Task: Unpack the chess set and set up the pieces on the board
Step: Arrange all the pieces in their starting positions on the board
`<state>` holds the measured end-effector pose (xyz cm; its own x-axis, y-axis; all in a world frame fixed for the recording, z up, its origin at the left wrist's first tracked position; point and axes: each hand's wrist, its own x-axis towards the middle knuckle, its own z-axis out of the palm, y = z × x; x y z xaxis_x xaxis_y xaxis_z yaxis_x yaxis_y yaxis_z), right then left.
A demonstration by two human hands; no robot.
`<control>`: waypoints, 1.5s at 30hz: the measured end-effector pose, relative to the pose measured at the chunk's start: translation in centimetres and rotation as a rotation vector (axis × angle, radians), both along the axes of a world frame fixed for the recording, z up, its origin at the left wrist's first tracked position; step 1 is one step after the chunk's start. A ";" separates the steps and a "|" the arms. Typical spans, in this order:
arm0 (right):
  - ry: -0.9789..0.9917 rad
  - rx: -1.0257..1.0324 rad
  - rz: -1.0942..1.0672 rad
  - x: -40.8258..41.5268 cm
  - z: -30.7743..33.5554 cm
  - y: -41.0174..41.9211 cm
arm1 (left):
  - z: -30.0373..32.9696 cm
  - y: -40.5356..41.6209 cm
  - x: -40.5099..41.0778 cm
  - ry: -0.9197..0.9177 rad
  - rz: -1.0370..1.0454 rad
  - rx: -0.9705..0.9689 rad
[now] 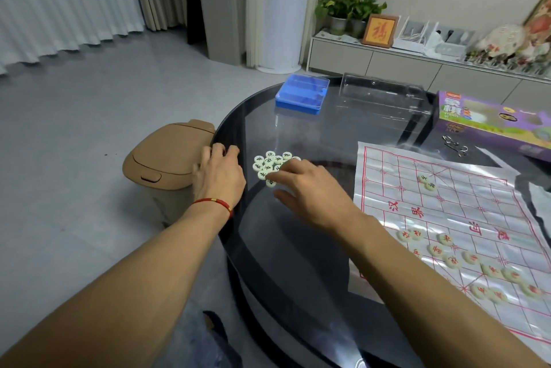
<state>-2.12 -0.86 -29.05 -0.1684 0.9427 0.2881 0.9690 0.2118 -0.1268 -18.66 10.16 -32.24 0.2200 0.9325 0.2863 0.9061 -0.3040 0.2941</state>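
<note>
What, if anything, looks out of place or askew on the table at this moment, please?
The board sheet lies creased, not flat. The red pieces sit in a loose scatter near its close edge, off the line crossings. A cluster of dark-lettered pieces lies on the bare glass, off the board, between the left hand and right hand.

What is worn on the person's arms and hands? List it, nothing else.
Both forearms are bare, with no sleeves in view. The left wrist carries a thin red cord bracelet with a small gold bead. The left hand and right hand wear no gloves and show no rings.
</note>
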 end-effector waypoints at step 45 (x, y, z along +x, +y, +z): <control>0.067 -0.047 -0.648 22.5 1.5 -9.9 | 0.6 -1.6 5.5 0.110 -0.329 -0.191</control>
<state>20.41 -10.74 -27.56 0.4549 0.8591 0.2346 0.8884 -0.4195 -0.1865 -13.18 8.52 -31.60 0.5354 0.8414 0.0730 0.7989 -0.5325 0.2797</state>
